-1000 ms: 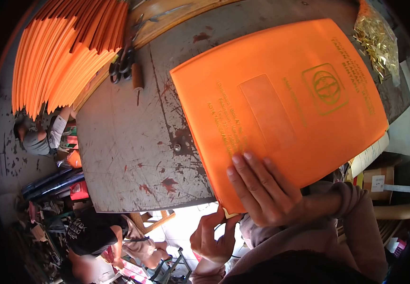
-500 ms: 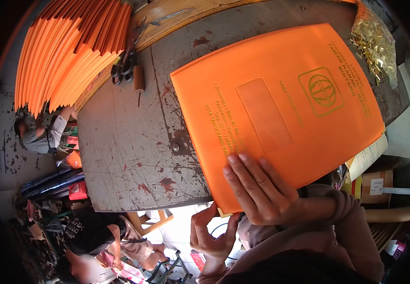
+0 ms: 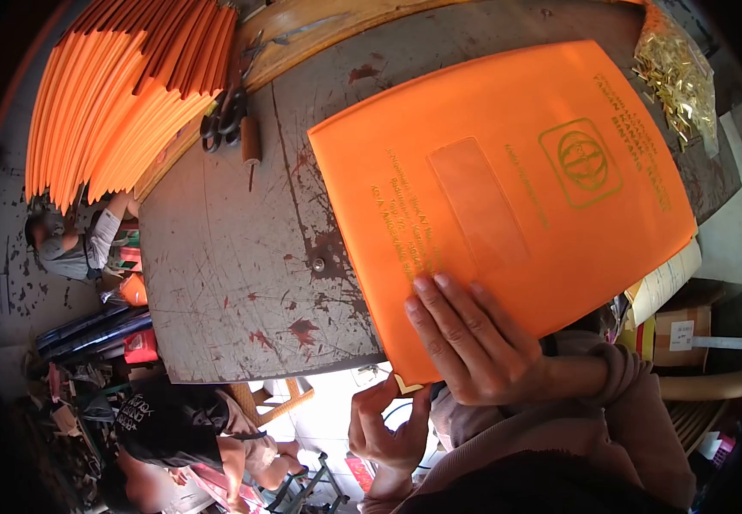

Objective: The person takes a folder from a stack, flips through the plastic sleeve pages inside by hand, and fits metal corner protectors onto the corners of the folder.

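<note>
An orange folder [image 3: 551, 265] with gold lettering, an emblem and a clear window lies slanted on the worn grey table, its near corner reaching past the edge. On that corner sits a small gold metal corner piece [image 3: 407, 387]. The thumb and forefinger of my left hand [image 3: 388, 433] pinch it from either side. My right hand [image 3: 478, 355] rests palm down on the folder, just above the corner, with its fingers stretched out. Its thumb is hidden.
A tall stack of orange folders [image 3: 122, 103] stands at the far left. Scissors [image 3: 225, 120] and a wooden-handled awl [image 3: 250, 146] lie beside it. A plastic bag of gold metal pieces [image 3: 675, 81] is at the far right. Two other people sit low on the left.
My left fingers have shifted slightly, and more of the gold corner piece shows. My right hand stays almost in place. The nearer person's arms have moved.
</note>
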Available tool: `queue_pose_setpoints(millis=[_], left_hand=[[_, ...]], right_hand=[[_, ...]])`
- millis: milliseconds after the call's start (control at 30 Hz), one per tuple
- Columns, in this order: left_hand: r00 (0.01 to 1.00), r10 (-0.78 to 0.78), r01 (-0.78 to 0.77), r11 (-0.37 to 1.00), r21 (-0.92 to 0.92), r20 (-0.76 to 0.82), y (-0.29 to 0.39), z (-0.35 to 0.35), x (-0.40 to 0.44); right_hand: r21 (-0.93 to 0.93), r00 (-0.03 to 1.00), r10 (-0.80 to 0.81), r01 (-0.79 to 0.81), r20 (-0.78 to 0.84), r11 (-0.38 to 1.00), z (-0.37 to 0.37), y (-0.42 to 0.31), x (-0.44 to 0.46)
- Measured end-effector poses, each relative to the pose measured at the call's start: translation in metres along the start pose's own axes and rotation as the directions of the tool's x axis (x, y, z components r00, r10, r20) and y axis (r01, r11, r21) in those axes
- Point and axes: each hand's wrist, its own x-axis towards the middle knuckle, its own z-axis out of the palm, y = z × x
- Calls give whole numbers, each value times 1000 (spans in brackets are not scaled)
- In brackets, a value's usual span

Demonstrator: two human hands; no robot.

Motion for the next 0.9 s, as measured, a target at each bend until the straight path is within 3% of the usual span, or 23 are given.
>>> queue_pose_setpoints(millis=[333,633,733,833,900], left_hand=[[994,-17,10,998,64,107,11,-12,13],[981,-59,66,997,-35,186,6,-14,16],[986,-25,31,999,-33,166,-6,-6,12],[977,122,-118,992,-36,176,-12,-6,14],[982,116,-111,993,-45,150,-15,-8,12]], right_hand=[[27,999,-29,28,16,999,2,2,-3],[85,999,-9,11,-34,996,3,1,-1],[96,998,11,-5,-58,995,3,0,-1],[99,998,18,-12,-63,995,2,1,-1],[109,997,26,-18,-69,994,0,2,0]])
